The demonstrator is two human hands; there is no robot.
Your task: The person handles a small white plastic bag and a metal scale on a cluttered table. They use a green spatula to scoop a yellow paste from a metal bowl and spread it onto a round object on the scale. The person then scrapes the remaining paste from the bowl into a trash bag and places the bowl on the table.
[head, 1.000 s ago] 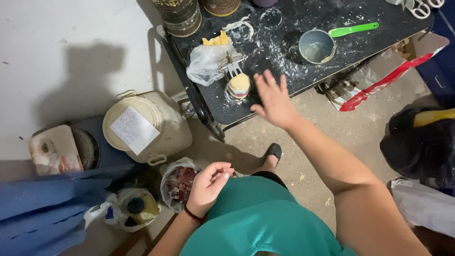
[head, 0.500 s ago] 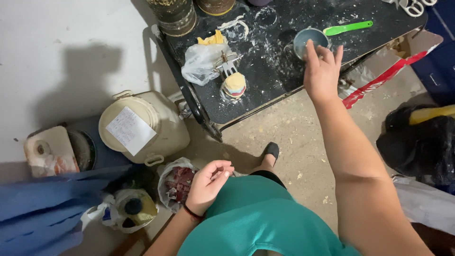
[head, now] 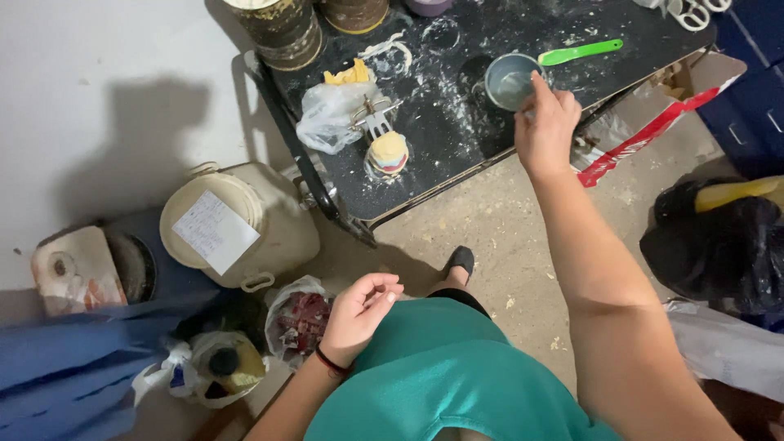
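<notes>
Having swept rightward across the black desk (head: 457, 155) from beside the yellow dental cast (head: 388, 153), the right hand (head: 545, 122) now touches the small grey bowl (head: 510, 82) at its rim, fingers together, while the left hand (head: 357, 314) hangs loosely curled and empty.

Black dusty table (head: 457, 131) — grey bowl (head: 510, 81), green spatula (head: 580, 53), plastic bag (head: 327, 118), tins (head: 282, 28).
</notes>
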